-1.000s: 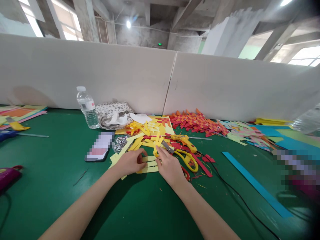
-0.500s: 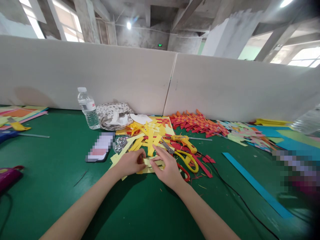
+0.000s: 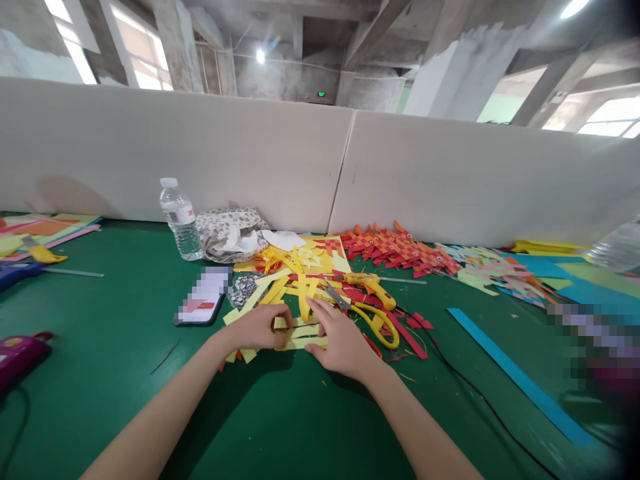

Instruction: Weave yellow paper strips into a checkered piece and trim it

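Observation:
Several pale yellow paper strips [image 3: 303, 343] lie side by side between my hands, low over the green table. My left hand [image 3: 257, 328] is closed around their left end, thumb below and bent fingers above. On the right end rests my right hand [image 3: 343, 340], its index finger stretched forward and its thumb apart on the lower strip. Just beyond the fingers, more yellow strips [image 3: 303, 293] are heaped. Yellow-handled scissors [image 3: 375, 323] lie right of my right hand, and a yellow glue gun [image 3: 373, 285] sits behind them.
A phone [image 3: 204, 297], a bag of small googly eyes [image 3: 244, 290] and a water bottle [image 3: 183, 223] stand to the left. Woven red-orange paper pieces [image 3: 400, 250] are piled at the back. A black cord [image 3: 470, 387] and a blue strip [image 3: 515, 373] cross the right side.
My right thumb and fingers have spread from a pinch on a strip and shifted slightly right. My left hand has moved a little left, showing more of the strips between the hands.

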### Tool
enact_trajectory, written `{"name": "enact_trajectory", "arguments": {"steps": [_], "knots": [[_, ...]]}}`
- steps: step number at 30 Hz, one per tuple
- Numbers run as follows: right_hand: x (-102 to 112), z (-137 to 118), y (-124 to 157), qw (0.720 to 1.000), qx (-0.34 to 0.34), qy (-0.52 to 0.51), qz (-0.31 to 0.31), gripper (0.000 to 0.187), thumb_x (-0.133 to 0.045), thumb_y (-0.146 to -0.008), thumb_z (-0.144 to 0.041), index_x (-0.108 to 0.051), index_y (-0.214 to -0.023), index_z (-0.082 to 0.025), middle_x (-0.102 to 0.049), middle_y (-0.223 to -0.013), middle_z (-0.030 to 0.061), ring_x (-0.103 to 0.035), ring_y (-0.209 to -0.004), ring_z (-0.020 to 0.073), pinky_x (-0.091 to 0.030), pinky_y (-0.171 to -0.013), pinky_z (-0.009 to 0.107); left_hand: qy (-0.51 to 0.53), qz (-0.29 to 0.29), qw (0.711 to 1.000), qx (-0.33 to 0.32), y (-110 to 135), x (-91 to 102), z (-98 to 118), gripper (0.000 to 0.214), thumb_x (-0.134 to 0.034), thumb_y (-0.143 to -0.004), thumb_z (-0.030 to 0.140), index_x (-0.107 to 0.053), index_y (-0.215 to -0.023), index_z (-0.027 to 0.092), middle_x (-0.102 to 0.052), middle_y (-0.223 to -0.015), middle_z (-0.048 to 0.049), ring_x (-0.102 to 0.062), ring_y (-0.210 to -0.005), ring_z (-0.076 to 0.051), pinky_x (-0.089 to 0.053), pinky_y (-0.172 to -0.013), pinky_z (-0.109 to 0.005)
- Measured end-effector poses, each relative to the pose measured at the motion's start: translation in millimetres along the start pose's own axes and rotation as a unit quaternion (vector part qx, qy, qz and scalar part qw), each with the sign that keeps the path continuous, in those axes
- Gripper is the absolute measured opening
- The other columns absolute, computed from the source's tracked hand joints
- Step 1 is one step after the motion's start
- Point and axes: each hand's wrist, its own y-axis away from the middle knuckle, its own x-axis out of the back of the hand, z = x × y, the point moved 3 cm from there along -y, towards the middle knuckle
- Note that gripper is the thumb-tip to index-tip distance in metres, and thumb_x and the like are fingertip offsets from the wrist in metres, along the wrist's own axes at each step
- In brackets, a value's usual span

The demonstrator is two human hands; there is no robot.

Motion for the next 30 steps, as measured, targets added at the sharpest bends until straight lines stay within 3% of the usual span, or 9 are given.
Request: {"name": "enact_trajectory", "arguments": {"steps": [2,10,20,24,30], "knots": [[-1,2,0,0.999,-0.007,-0.039,0.001,0.078,-0.063,-0.065,-0.020,-0.028,-0.135,-0.022,-0.038,-0.133,0.0129,-0.054,-0.065,0.0116,-0.046,-0.079,0.037,0.007,-0.001,1.000,0.001,0,0.1,0,0.024,-0.057,-0.058,0.022,-0.054,-0.082,0.021,-0.060,-0.089,0.0000,-0.056,-0.079,-0.018,-0.042,-0.069,-0.026],[-2,2,-1,0.986,-0.001,-0.166,0.027,0.078,-0.058,-0.065,-0.010,-0.027,-0.135,-0.024,-0.041,-0.126,0.0109,-0.049,-0.061,0.0075,-0.048,-0.072,0.030,0.023,0.005,1.000,0.005,-1,-0.9,-2,0.025,-0.058,-0.058,0.021,-0.054,-0.082,0.021,-0.059,-0.092,0.0000,-0.055,-0.081,-0.017,-0.043,-0.070,-0.026],[6,1,-1,0.988,0.000,-0.133,0.074,0.062,-0.057,-0.068,-0.015,-0.042,-0.127,-0.022,-0.048,-0.124,0.0106,-0.051,-0.056,0.0075,-0.048,-0.080,0.036,0.070,-0.004,0.997,0.005,-2,-3.9,-4,0.024,-0.058,-0.059,0.021,-0.052,-0.082,0.021,-0.058,-0.089,-0.0005,-0.056,-0.080,-0.017,-0.044,-0.064,-0.025],[6,-2,-1,0.977,-0.001,-0.197,0.083,0.057,-0.058,-0.072,-0.023,-0.042,-0.127,-0.023,-0.045,-0.127,0.0107,-0.059,-0.067,0.0107,-0.049,-0.081,0.036,0.036,0.000,0.999,0.001,1,-0.8,0,0.027,-0.063,-0.059,0.033,-0.052,-0.082,0.021,-0.058,-0.086,0.0004,-0.056,-0.078,-0.017,-0.042,-0.065,-0.025],[-3,-11,1,0.947,0.003,-0.320,0.018,0.060,-0.053,-0.075,-0.015,-0.035,-0.131,-0.026,-0.038,-0.134,0.0100,-0.065,-0.084,0.0136,-0.036,-0.098,0.041,-0.061,0.021,0.997,0.044,1,0.8,1,0.049,-0.064,-0.052,0.059,-0.053,-0.078,0.019,-0.058,-0.079,-0.0016,-0.053,-0.070,-0.020,-0.035,-0.056,-0.026]]}}
